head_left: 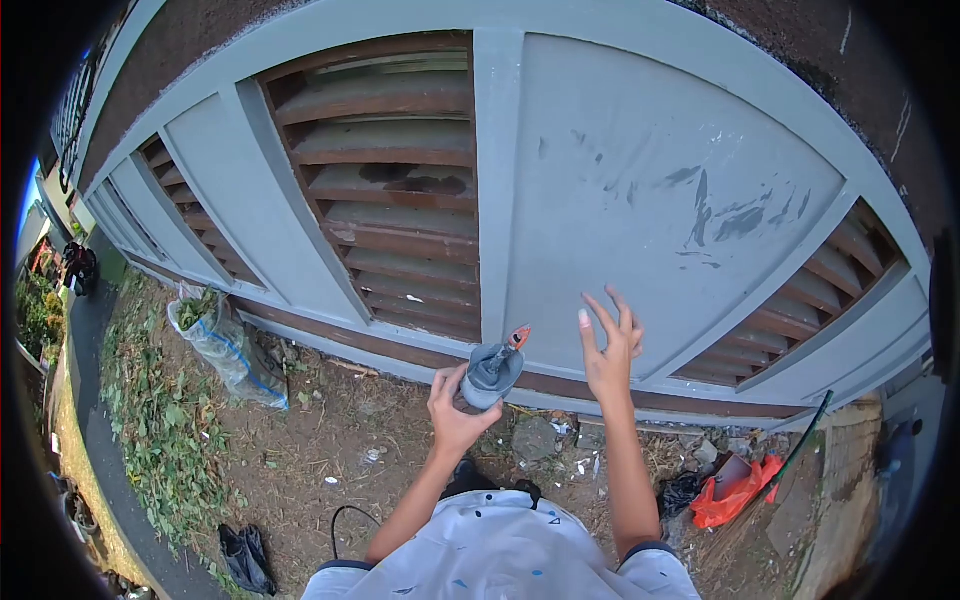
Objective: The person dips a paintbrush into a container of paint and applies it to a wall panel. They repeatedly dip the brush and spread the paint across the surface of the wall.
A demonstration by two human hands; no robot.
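My left hand (455, 412) is wrapped round a small paint pot (489, 393) with grey-blue paint on its inside and rim. A paintbrush (519, 338) stands tilted in the pot, its red handle end sticking up past the rim on the right. My right hand (612, 350) is raised with its fingers spread and holds nothing. It overlaps the lower part of a pale grey-blue wall panel (600, 240) in this view. Darker smears of paint (720, 215) mark the upper right of that panel.
Brown louvred slats (395, 180) are set in the wall left of the panel. A clear sack of leaves (235, 345) stands by the wall. An orange plastic bag (735, 492) and a dark green pole (805, 440) are at right. A black bag (247, 558) lies lower left.
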